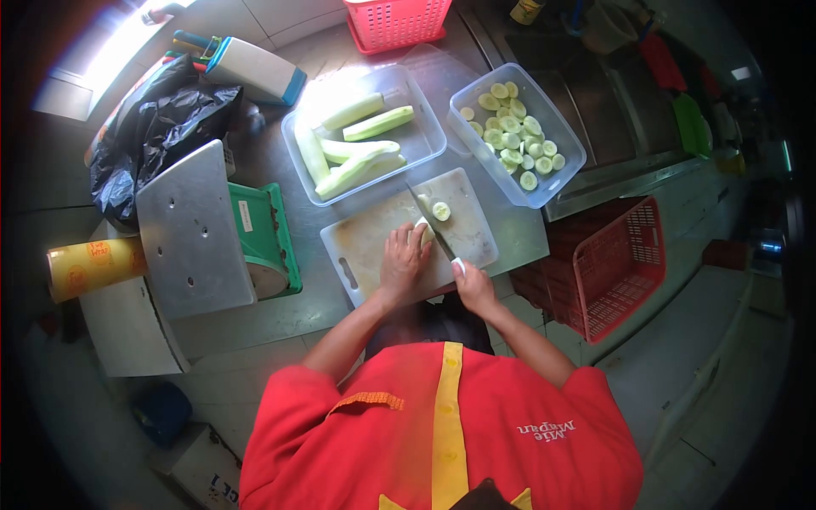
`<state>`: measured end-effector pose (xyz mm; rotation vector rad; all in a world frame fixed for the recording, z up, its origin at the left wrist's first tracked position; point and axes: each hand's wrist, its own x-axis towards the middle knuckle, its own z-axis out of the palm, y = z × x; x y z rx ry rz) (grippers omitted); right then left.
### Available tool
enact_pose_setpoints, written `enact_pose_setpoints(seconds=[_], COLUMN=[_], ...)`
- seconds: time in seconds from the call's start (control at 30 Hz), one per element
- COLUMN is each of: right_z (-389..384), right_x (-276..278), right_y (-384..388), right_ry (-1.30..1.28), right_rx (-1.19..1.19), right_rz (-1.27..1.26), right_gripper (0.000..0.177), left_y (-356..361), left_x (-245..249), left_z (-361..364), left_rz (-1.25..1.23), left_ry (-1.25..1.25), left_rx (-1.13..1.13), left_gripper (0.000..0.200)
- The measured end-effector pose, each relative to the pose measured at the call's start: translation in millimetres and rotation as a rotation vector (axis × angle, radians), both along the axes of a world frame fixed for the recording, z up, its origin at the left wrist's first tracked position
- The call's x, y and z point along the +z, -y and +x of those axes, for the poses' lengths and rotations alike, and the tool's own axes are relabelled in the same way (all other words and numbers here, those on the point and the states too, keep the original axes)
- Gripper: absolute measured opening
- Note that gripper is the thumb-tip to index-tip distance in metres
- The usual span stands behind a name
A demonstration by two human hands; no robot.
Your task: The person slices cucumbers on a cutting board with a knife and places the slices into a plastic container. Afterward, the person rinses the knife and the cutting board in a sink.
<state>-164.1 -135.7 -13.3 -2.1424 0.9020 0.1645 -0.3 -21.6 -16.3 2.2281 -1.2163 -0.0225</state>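
My left hand (405,259) is closed over a piece of peeled cucumber (422,226) on the white cutting board (365,231). My right hand (476,287) grips the white handle of a knife (443,245), whose blade lies against the cut end of that piece. Just past the blade, a cut slice (441,211) rests on the board. Behind the board, a clear tub (432,150) holds several whole peeled cucumbers (378,124). To its right, another clear tub (565,139) contains many round slices (510,124).
A green scale (276,229) with a metal plate (194,229) stands left, near a black plastic bag (157,127) and a yellow wrap roll (98,265). A knife block (255,71) is behind. Red baskets stand at the back (399,21) and lower right (625,268).
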Motion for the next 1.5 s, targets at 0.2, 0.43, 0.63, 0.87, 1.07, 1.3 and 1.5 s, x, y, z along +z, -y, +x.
enact_pose_setpoints(seconds=[0.2, 0.43, 0.63, 0.87, 1.07, 1.3, 1.5], right_z=[-10.3, -41.4, -46.6, -44.8, -22.7, -7.0, -29.7], right_x=[34.4, 65.2, 68.8, 75.2, 44.7, 5.1, 58.0], right_y=[23.4, -13.6, -18.8, -21.3, -17.3, 9.8, -15.8], right_ry=[0.103, 0.005, -0.053, -0.107, -0.151, -0.043, 0.072], right_rx=[0.008, 0.037, 0.055, 0.056, 0.039, -0.053, -0.019], right_rz=[0.127, -0.025, -0.049, -0.065, -0.069, 0.288, -0.005], right_gripper=[0.049, 0.043, 0.039, 0.037, 0.043, 0.045, 0.045], left_y=[-4.8, -5.4, -5.7, -5.8, -3.7, -7.4, -20.9], left_x=[8.7, 9.2, 8.4, 8.5, 3.1, 5.9, 8.1], left_z=[4.3, 0.8, -0.9, -2.4, -0.9, -0.7, 2.1], left_rz=[-0.038, -0.035, -0.036, -0.029, -0.045, -0.112, -0.074], left_ry=[-0.099, -0.180, -0.154, -0.157, -0.150, -0.168, -0.271], left_rx=[0.010, 0.021, 0.025, 0.029, 0.027, 0.013, 0.009], left_gripper=[0.044, 0.046, 0.045, 0.044, 0.043, 0.041, 0.045])
